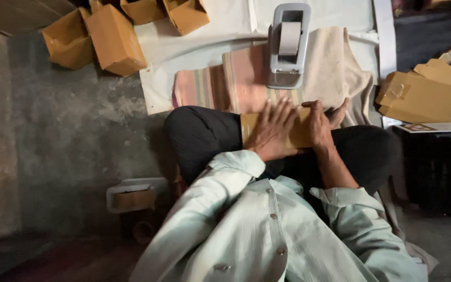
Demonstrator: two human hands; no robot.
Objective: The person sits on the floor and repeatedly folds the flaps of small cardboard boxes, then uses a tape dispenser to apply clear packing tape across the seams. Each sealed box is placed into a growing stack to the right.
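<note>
A small brown cardboard box (298,137) rests on my lap, over my black trousers. My left hand (271,131) lies flat across the top of the box with fingers spread. Gripping the box's right end is my right hand (321,124), thumb and fingers wrapped around it. A grey tape dispenser (288,47) with a roll of tape stands just beyond my hands on a striped cloth (220,86).
Several open brown boxes (108,36) lie on the concrete floor at the upper left. A stack of flat brown cartons (429,94) sits at the right. A second tape dispenser (134,197) lies on the floor by my left knee. White sheeting (194,47) covers the floor ahead.
</note>
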